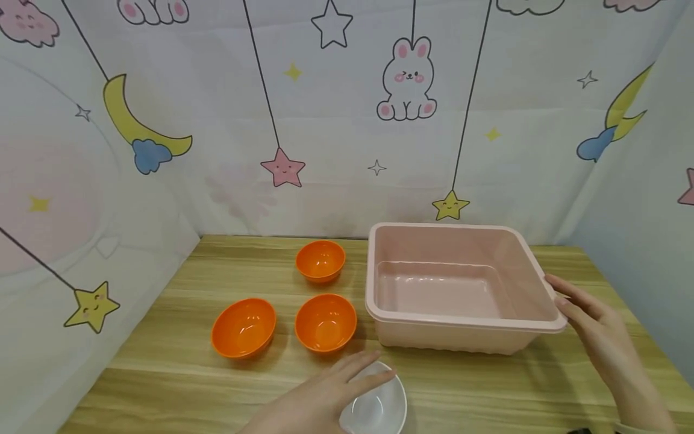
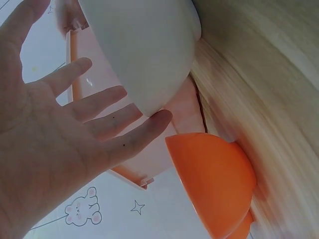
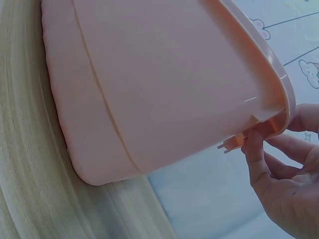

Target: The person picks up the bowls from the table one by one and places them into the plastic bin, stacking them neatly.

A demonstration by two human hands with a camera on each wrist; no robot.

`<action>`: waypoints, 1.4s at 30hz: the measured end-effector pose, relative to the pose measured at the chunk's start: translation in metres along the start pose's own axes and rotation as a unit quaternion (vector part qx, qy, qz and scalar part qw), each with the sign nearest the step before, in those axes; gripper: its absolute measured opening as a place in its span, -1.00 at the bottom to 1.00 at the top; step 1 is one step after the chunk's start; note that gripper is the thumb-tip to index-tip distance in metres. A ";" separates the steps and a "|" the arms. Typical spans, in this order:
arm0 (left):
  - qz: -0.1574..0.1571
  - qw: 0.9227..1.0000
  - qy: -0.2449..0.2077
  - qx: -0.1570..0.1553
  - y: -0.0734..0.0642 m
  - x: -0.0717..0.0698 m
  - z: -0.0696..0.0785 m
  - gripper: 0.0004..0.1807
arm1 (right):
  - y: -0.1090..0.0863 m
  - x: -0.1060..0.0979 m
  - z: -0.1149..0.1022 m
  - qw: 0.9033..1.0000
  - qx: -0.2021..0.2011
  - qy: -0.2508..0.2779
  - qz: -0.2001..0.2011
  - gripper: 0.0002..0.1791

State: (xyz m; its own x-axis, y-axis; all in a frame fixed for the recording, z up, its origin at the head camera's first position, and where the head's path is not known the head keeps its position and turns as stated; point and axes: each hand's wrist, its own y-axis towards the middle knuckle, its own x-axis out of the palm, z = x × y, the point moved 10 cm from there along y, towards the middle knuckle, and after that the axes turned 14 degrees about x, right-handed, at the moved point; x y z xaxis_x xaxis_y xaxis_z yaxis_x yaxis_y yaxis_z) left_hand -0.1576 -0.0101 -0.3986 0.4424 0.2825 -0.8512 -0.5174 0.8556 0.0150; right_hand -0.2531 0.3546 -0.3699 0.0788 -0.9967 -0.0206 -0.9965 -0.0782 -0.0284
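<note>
A white bowl sits at the front of the wooden table, partly hidden by my left hand. In the left wrist view, that hand's fingers are spread and nearly straight, with fingertips right at the bowl's rim. My right hand grips the right rim of a rectangular pink plastic basin. The right wrist view has the thumb under the basin's lip and the other fingers over the top. Inside, the basin holds nothing.
Left of the basin stand three orange bowls: one at the back, one nearer and one farther left. A printed cloth backdrop rises behind the wooden table and along both its sides.
</note>
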 end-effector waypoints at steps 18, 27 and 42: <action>-0.004 0.999 0.030 0.015 0.001 0.010 -0.003 -0.06 | 0.000 0.000 0.001 1.000 0.003 -0.011 0.003 -0.49; -0.002 0.998 0.043 0.039 0.003 0.012 -0.002 -0.07 | 0.000 0.000 0.001 1.000 0.003 -0.012 0.006 -0.50; 0.015 0.997 0.044 0.060 0.007 0.009 0.000 -0.08 | 0.001 0.000 0.001 1.000 0.001 -0.006 0.005 -0.50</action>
State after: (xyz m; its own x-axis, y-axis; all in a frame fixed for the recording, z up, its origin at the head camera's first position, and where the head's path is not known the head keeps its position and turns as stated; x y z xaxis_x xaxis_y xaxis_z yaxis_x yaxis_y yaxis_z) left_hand -0.1569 -0.0015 -0.4063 0.3595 0.2738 -0.8921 -0.4351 0.8949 0.0993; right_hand -0.2539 0.3542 -0.3713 0.0694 -0.9970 -0.0335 -0.9972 -0.0685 -0.0294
